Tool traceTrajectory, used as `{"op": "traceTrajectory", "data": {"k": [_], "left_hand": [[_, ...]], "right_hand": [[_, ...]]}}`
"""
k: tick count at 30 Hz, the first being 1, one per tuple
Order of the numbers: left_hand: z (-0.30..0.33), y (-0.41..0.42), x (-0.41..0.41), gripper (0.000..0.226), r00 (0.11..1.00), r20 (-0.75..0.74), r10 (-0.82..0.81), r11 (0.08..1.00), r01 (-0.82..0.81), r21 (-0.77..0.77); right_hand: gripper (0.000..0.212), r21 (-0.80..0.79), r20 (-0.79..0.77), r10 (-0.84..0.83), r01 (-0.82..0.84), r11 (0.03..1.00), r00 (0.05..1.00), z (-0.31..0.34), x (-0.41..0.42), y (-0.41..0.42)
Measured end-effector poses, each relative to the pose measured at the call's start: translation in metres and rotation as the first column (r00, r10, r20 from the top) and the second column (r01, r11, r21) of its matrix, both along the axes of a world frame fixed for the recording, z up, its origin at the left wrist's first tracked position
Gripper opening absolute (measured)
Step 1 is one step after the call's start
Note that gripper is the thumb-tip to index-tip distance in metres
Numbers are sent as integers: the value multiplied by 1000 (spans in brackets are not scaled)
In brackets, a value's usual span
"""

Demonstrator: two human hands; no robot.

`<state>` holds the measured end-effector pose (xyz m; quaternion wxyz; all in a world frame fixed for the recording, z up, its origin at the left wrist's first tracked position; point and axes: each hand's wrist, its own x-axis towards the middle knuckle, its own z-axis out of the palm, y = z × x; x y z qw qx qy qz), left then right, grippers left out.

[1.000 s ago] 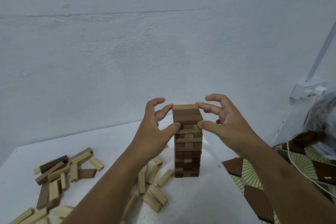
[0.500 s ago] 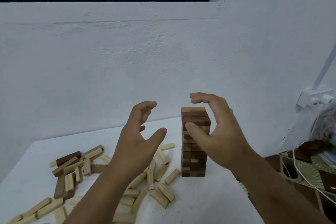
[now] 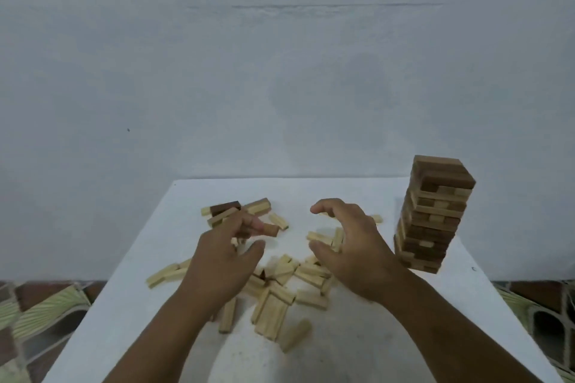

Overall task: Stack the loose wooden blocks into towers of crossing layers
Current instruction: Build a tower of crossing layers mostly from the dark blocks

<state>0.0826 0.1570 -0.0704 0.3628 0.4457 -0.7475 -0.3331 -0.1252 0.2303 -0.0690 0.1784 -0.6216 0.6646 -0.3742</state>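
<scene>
A tall tower (image 3: 433,214) of crossing light and dark wooden layers stands at the right of the white table (image 3: 357,348). Loose blocks (image 3: 280,286) lie scattered across the table's middle, with a smaller heap of dark and light blocks (image 3: 231,210) farther back on the left. My left hand (image 3: 222,261) hovers over the loose blocks with its fingers spread, holding nothing. My right hand (image 3: 350,246) hangs beside it, fingers curved and apart, empty too, well left of the tower.
A plain white wall (image 3: 280,87) rises right behind the table. Patterned floor tiles (image 3: 40,314) show past the table's left and right edges. One single block (image 3: 295,336) lies near the front.
Both hands let go of the tower and moved left and down over the loose blocks. The view swung left, so the tower now stands at the right.
</scene>
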Motion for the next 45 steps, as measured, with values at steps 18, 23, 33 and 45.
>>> {"op": "traceTrajectory", "data": {"k": [18, 23, 33, 45], "left_hand": [[-52, -131, 37, 28, 907, 409, 100, 995, -88, -47], [-54, -146, 39, 29, 906, 414, 90, 994, -108, 21], [-45, -133, 66, 31, 984, 39, 175, 932, -179, 315], [-38, -104, 82, 24, 956, -142, 256, 876, -167, 452]], "right_hand": [[37, 215, -329, 63, 10, 977, 942, -58, 54, -141], [35, 312, -320, 130, -26, 950, 939, -45, 44, -156], [17, 72, -287, 58, -39, 997, 956, -26, 33, -203], [30, 355, -359, 134, 2, 935, 924, -40, 36, -214]]}}
